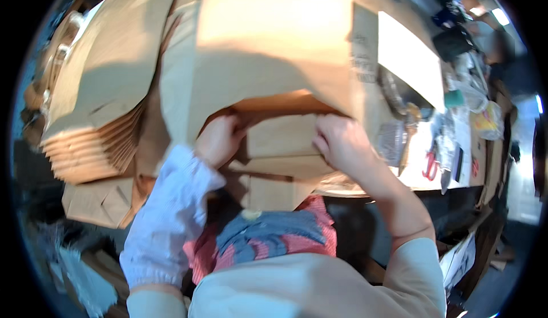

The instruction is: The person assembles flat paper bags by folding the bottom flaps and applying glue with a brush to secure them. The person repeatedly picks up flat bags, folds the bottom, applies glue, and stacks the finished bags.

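Note:
A large brown paper bag (274, 61) lies flat in front of me, its near end spread apart into a wide mouth with folded paper inside. At the left side of that mouth, my left hand (220, 141) is closed on the paper, its fingertips partly hidden in the fold. My right hand (342, 141) pinches the paper at the opposite side, thumb toward the inside. A pale blue sleeve cover (168, 221) wraps my left forearm; the right forearm is bare. Part of the bag's near end hangs over the table edge toward my lap.
To the left stands a thick stack of folded brown paper bags (91, 152). On the right lie a white sheet (408, 61), red-handled scissors (430, 166), a green roll (454, 99) and clear plastic bags (474, 89). The table's near edge runs just before my body.

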A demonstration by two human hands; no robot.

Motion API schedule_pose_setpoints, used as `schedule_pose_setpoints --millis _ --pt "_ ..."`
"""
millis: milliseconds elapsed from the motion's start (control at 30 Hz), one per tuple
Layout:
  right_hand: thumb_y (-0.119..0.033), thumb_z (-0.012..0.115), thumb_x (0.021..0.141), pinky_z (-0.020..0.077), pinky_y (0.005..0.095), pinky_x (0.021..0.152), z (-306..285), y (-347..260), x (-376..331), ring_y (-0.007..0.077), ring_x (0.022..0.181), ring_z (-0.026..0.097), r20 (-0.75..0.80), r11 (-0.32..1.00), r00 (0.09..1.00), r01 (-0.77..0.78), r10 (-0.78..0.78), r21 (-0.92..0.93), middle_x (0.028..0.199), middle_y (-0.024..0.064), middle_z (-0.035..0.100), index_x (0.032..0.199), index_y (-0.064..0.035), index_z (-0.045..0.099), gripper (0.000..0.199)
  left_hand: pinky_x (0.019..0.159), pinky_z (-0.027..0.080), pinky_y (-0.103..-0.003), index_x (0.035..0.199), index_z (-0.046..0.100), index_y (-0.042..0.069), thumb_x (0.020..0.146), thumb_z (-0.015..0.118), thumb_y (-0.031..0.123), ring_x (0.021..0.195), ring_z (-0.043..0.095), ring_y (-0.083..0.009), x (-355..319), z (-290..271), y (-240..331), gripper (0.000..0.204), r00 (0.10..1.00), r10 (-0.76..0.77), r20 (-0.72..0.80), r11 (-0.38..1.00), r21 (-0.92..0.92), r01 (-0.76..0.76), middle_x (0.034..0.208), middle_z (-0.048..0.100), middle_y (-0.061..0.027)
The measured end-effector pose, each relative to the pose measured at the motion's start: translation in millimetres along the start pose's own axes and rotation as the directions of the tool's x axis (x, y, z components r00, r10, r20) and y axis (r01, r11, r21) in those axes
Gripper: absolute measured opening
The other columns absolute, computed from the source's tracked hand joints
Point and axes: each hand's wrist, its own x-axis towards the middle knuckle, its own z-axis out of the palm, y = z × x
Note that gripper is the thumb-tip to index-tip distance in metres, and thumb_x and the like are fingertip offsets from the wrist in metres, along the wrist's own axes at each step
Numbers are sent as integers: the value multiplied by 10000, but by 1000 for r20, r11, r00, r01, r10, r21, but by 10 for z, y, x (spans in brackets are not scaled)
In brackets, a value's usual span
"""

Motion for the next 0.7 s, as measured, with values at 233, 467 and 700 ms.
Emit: schedule_pose_setpoints --millis 233,467,700 --pt "-2 606 716 499 368 571 -702 950 -1315 260 699 590 -63 861 980 -197 189 -469 788 58 545 1115 -119 643 417 836 477 -427 1114 574 18 606 842 259 968 577 -373 -179 -424 349 622 935 84 344 986 107 -127 1030 580 -175" --pt "-76 771 755 501 289 547 -902 1561 -1206 207 652 641 -599 993 801 -79 13 -83 754 115 652 951 -29 679 221 879 471 -443 1211 498 54 545 840 214 1020 544 -387 -380 -239 316 765 968 148 203 908 360 -215 1164 504 -183" --pt "-108 724 801 490 262 608 -908 2268 -723 100 636 595 -299 674 643 -476 705 566 715 34 670 811 28 681 143 926 458 -433 1139 525 -23 481 848 182 1109 513 -399 -402 -385 422 761 967 104 232 936 306 -174 1223 491 -220"
